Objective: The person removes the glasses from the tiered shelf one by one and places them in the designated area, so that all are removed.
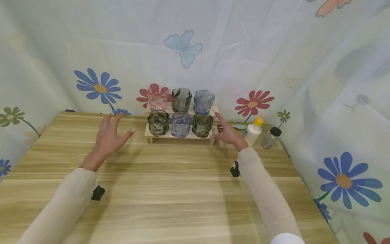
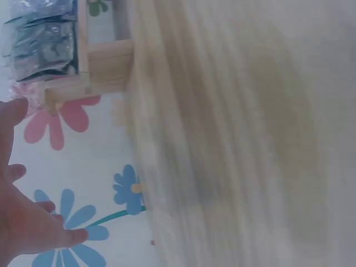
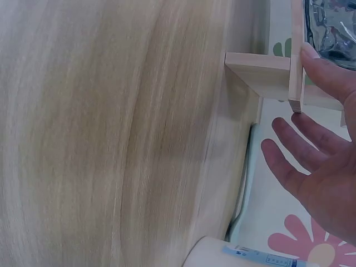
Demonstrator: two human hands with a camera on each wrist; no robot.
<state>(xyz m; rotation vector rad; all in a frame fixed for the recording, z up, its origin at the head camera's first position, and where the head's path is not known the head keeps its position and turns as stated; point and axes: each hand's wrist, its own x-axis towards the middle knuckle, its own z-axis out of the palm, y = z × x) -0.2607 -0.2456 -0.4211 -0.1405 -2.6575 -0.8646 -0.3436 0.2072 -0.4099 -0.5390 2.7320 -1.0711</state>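
A two-step wooden stand (image 1: 181,135) holds wavy glass tumblers, three on each step. On the back step are a pink tumbler (image 1: 157,97), a grey tumbler (image 1: 181,100) and a blue-grey tumbler (image 1: 203,101). The front step carries a dark tumbler (image 1: 158,123), a bluish tumbler (image 1: 181,124) and another dark tumbler (image 1: 202,124). My left hand (image 1: 111,135) is held apart from the stand on its left side, fingers spread and holding nothing. At the stand's right end is my right hand (image 1: 228,133), its thumb at the lower board's edge beside the dark tumbler, fingers loosely extended.
Right of the stand, a white bottle with a yellow nozzle (image 1: 253,132) stands by a black-capped jar (image 1: 271,138). A pale green spoon-like utensil (image 1: 239,126) lies behind my right hand. A flower-printed curtain (image 1: 231,74) hangs behind the wooden table (image 1: 170,189).
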